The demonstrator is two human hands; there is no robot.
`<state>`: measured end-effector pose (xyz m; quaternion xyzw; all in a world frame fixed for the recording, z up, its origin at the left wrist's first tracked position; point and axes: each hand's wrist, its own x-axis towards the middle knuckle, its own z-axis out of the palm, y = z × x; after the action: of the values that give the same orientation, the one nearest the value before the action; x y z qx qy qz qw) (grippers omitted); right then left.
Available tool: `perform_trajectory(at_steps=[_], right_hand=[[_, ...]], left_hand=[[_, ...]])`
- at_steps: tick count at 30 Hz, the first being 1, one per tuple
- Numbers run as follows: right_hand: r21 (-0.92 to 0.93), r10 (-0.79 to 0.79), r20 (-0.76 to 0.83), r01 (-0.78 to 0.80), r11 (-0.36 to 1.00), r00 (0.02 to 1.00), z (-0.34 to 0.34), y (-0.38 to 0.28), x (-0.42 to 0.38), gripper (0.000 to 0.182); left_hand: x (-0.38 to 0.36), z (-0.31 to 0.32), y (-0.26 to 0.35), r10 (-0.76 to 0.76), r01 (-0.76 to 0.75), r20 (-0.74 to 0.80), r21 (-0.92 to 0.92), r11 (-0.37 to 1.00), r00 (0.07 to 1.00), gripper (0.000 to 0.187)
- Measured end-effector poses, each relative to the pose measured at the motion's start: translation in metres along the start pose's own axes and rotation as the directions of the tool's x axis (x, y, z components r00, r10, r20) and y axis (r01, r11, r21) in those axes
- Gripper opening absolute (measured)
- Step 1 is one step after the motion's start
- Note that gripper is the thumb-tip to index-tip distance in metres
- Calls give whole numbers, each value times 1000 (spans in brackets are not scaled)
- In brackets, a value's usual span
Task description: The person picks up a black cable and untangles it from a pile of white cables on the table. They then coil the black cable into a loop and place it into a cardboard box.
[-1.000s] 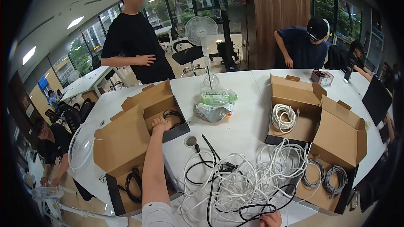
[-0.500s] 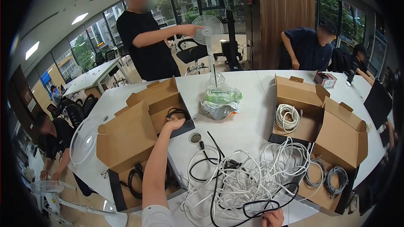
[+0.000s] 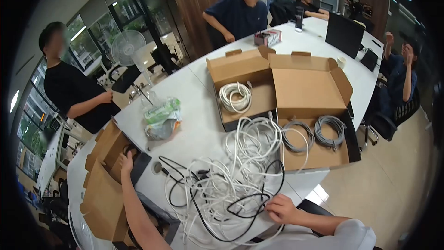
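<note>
At the left, my left hand [image 3: 126, 163] reaches into an open cardboard box [image 3: 144, 165], its fingers closed on a coiled black cable [image 3: 128, 148] and partly hidden. My right hand [image 3: 280, 208] is by the near table edge, fingers curled on a loop of loose black cable [image 3: 249, 196]. This black cable runs through a large tangle of white cables [image 3: 226, 176] between my hands. A nearer left box [image 3: 104, 203] holds more black cable, largely covered by my forearm.
Two open boxes stand at the right: one with a white cable coil [image 3: 235, 97], the other with grey coils [image 3: 329, 132]. A plastic bag [image 3: 162, 118], a red box [image 3: 268, 37] and a monitor [image 3: 344, 35] are on the table [image 3: 194, 92]. Several people are around it.
My view has swung to the right, so the boxes and tangle appear further left. My right hand shows more fully beside the black cable. The person across has lowered the pointing arm.
</note>
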<state>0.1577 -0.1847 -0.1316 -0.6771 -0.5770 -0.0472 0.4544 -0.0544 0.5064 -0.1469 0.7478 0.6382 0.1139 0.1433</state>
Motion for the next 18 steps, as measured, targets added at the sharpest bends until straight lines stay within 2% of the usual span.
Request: perform_trajectory(at_steps=[2,4,6,8,10,12,14,16,18], right_hand=[[35,3,-9,-3,999,1000,-1,-1,-2,22],[72,-3,-82,9,997,997,0,-1,-2,22],[104,9,-134,5,995,991,1,-2,-8,21],[128,42,-175,-19,992,984,3,-1,-11,20],[218,100,-231,-48,975,968,2,0,-13,17],[304,198,-295,-105,947,935,1,-2,-11,16],[349,198,-355,-67,935,914,-3,-8,0,13],[368,199,-427,-31,929,882,-8,-19,13,12],[218,80,-223,-30,975,972,-16,-29,20,21]], left_hand=[[-55,-27,33,176,-110,-264,246,963,948,73],[-84,-44,52,385,-375,-438,114,920,812,64],[-140,-80,92,496,-554,-504,39,831,708,46],[-195,-108,122,628,-726,-554,60,685,546,36],[-267,-135,151,653,-766,-407,-255,590,639,32],[-334,-158,161,695,-674,-52,-306,672,717,31],[-390,-168,162,698,-685,318,-172,708,641,41],[-424,-156,157,686,-825,529,49,564,500,54],[-444,-118,141,647,-789,517,95,607,560,60]])
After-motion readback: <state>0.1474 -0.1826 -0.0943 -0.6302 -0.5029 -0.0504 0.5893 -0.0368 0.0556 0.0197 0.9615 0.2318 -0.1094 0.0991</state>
